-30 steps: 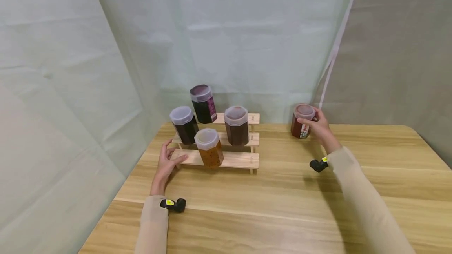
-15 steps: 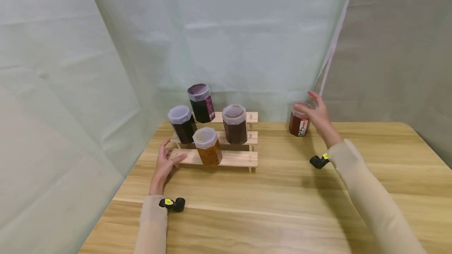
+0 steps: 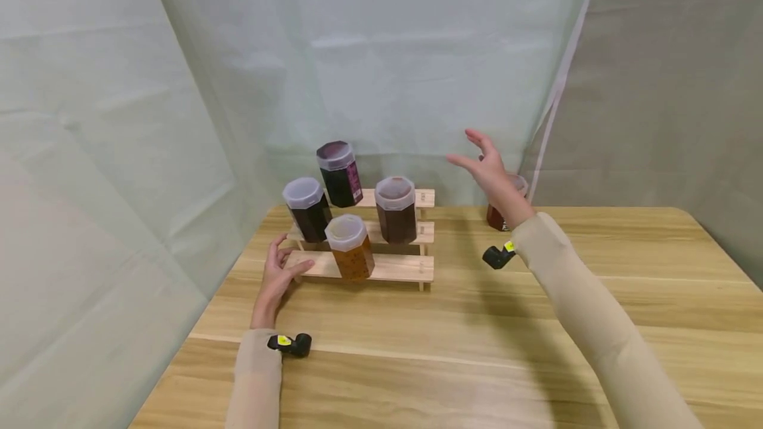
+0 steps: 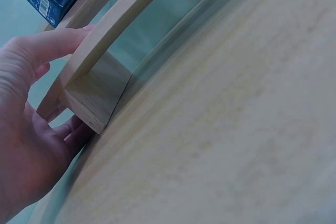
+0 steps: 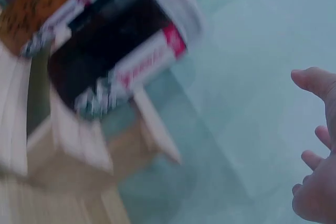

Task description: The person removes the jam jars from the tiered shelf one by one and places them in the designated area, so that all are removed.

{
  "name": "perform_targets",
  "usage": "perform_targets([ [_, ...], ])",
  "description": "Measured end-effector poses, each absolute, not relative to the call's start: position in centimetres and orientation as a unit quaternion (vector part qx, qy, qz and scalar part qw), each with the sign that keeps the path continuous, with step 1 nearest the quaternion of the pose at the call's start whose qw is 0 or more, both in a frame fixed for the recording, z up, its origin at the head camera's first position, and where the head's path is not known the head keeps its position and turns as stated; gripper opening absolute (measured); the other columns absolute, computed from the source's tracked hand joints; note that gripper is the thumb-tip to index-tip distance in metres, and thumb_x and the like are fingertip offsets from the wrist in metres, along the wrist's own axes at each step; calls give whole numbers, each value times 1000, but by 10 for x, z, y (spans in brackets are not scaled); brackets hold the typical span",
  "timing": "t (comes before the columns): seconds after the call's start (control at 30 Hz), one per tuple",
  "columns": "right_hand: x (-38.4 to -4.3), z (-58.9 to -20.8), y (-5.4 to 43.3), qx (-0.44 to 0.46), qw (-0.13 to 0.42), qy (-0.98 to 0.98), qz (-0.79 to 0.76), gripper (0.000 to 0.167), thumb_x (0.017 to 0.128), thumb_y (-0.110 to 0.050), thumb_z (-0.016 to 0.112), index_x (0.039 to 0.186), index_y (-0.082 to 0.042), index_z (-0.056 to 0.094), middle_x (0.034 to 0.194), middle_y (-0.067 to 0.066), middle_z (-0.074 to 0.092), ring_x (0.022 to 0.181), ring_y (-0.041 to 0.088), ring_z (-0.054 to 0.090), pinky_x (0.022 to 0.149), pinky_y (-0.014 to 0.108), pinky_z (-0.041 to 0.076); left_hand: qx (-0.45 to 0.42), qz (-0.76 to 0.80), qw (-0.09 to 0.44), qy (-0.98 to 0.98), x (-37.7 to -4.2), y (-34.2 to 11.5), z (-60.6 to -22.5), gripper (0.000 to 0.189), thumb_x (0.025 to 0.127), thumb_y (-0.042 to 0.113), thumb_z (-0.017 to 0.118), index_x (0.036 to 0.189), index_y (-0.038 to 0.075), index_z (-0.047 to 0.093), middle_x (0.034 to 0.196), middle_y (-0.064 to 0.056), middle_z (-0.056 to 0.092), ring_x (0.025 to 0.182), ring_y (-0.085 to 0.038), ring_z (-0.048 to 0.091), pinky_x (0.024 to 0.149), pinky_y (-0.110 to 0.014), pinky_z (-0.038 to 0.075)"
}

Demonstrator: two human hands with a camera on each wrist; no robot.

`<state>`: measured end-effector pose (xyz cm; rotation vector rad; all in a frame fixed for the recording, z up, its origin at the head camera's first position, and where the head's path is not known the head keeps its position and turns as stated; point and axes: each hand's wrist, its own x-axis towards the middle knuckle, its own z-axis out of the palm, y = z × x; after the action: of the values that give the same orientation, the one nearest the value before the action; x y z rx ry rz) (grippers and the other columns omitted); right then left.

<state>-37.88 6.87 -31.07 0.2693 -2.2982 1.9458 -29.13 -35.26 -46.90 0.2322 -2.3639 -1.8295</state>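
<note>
The left hand point(image 3: 277, 280) grips the wooden rack point(image 3: 401, 268) near the left edge of the table point(image 3: 208, 343); the right hand point(image 3: 489, 169), spread and empty, hovers over the gap between rack and red jar point(image 3: 496, 218). Only the right wrist view (blurred) shows the brown jar's point(image 5: 123, 43) label point(image 5: 146, 66).

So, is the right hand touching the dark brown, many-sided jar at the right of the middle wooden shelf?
Apart: the right wrist view shows pale cloth plainly between the right hand and the dark brown jar.
</note>
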Motion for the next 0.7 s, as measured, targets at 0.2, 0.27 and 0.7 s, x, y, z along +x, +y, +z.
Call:
perform_targets([
  [0.2,-378,-285,22,123,38,-736,664,74,90,-20,70,152,-14,31,160,3,29,150,22,20,123,41,14,64,-617,76,-780,-291,-351,-470,89,84,10,75,153,21,20,137,-19,45,117,-20,44,101,-30,35],
  [0.27,-378,-280,6,133,29,-730,670,74,90,-20,70,152,-14,31,160,3,30,150,23,22,123,40,15,57,-619,88,-779,-291,-352,-471,88,82,13,77,152,20,23,134,-20,47,117,-23,45,101,-33,35],
  [0.7,-377,-277,-68,163,-33,-734,658,77,87,-26,74,151,-20,32,159,6,33,149,26,23,119,46,25,67,-621,60,-779,-295,-345,-471,91,85,6,73,155,21,17,144,-23,41,122,-25,41,104,-36,32],
])
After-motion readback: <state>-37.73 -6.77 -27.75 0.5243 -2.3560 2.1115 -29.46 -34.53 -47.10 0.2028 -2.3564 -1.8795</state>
